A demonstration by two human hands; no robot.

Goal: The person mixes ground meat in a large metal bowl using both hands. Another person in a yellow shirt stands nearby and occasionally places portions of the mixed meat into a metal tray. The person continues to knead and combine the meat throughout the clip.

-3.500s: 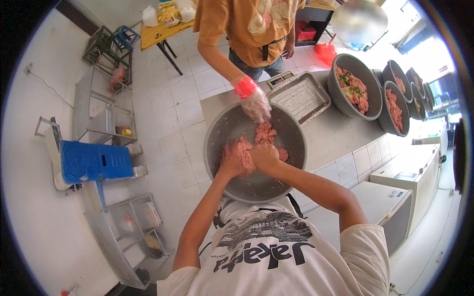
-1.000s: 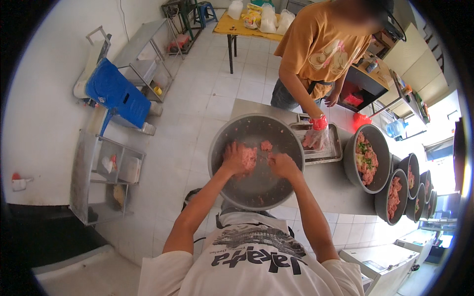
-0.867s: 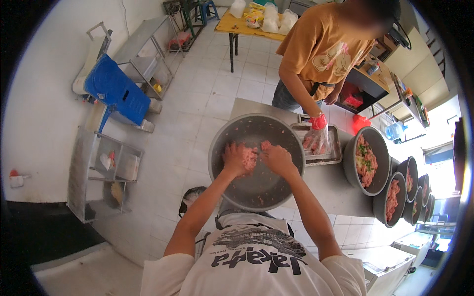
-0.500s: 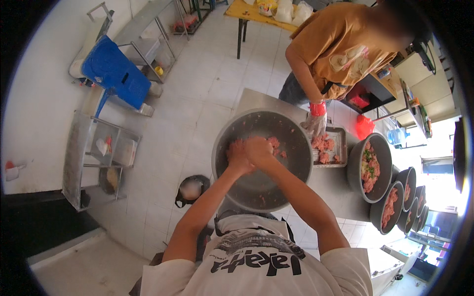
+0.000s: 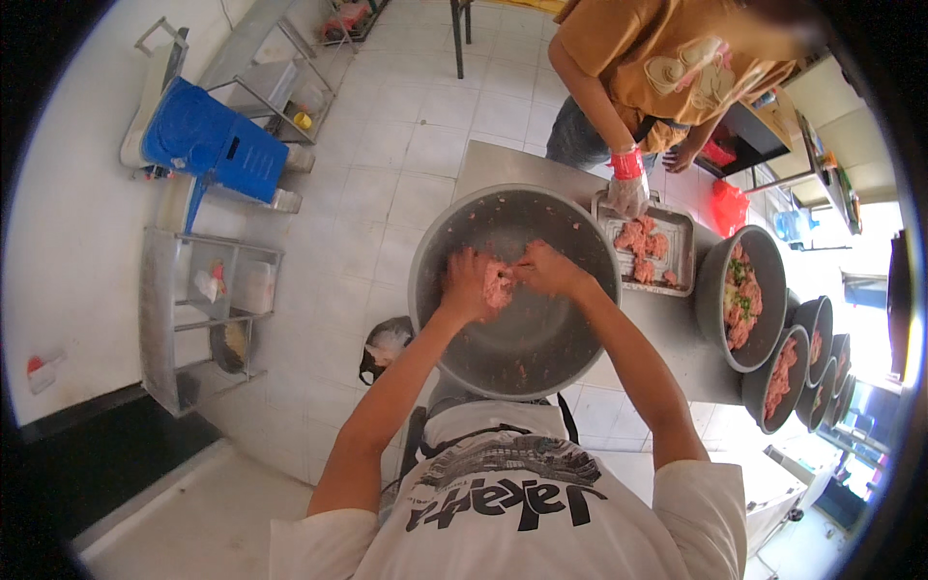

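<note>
Both of my bare hands are inside a large grey bowl (image 5: 517, 362). My left hand (image 5: 468, 282) is curled round a lump of minced meat (image 5: 498, 284) toward the bowl's left side. From the right, my right hand (image 5: 547, 270) reaches to the same lump, its fingers bent and pressed together at the lump's edge. What those fingertips hold is partly hidden. Small scraps of meat stick to the bowl's wall.
A co-worker's gloved hand (image 5: 630, 195) is over a metal tray (image 5: 685, 253) holding meat clumps (image 5: 642, 242). Right of it stands a grey bowl (image 5: 713, 307) of meat with green bits, with several more bowls beyond. The bowls share a steel table (image 5: 667, 358).
My hands, close together before, have separated, and the lump now shows between them. The co-worker's gloved hand has drawn back toward the tray's far edge. The whole view has shifted slightly.
</note>
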